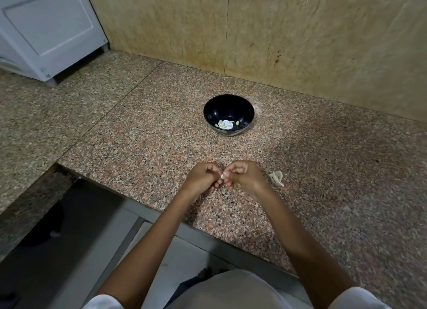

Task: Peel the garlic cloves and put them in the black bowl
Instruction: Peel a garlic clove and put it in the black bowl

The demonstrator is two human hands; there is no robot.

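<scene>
Desk (pixel 323 158): speckled granite.
Bowl (pixel 215 114): black, upright, mid-desk; peeled cloves (pixel 225 124) inside.
Left hand (pixel 201 179): fingers curled, pinching clove (pixel 223 176).
Right hand (pixel 245 177): fingers curled, pinching same clove.
Garlic piece (pixel 278 177): on desk, just right of right hand.
Clove: between both hands, above desk's front edge.

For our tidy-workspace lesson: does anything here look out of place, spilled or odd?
Only one thing: a pale garlic scrap lies loose on the counter right of the right hand, outside the black bowl. Whether it is peel or an unpeeled clove is unclear.
</scene>
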